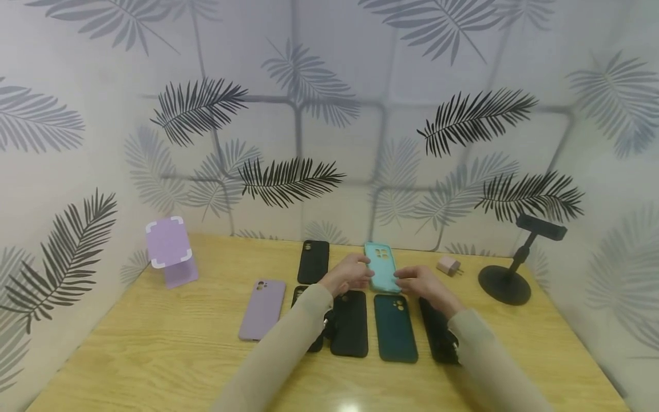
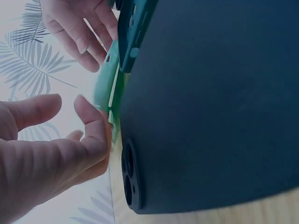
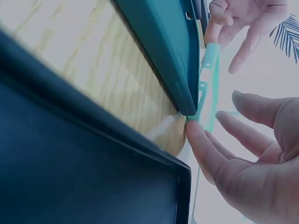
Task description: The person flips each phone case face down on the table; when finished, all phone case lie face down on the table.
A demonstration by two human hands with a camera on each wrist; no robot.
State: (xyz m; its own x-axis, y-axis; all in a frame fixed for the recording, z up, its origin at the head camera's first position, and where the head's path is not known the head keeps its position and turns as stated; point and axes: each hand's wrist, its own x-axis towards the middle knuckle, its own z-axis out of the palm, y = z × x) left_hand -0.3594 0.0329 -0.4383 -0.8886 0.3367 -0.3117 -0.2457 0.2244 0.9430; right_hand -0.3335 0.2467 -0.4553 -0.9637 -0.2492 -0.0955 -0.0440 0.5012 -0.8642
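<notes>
A mint-green phone case point(image 1: 382, 268) lies at the back of the table, between my two hands. My left hand point(image 1: 352, 273) is at its left edge, fingertips right at the side; in the left wrist view the thumb stands apart from the loosely bent fingers. At the opposite edge is my right hand point(image 1: 426, 288), its relaxed fingers reaching the case's side. Just in front lie a dark teal phone case point(image 1: 395, 331) and a black phone case point(image 1: 351, 326). Another black case point(image 1: 436, 335) is partly hidden under my right forearm.
A purple phone case point(image 1: 261, 312) and a small black one point(image 1: 313, 262) lie to the left. My left sleeve partly covers one more dark case point(image 1: 316, 344). A purple stand point(image 1: 170, 246) is at far left. To the right are a plug charger point(image 1: 448, 265) and a black stand point(image 1: 507, 285).
</notes>
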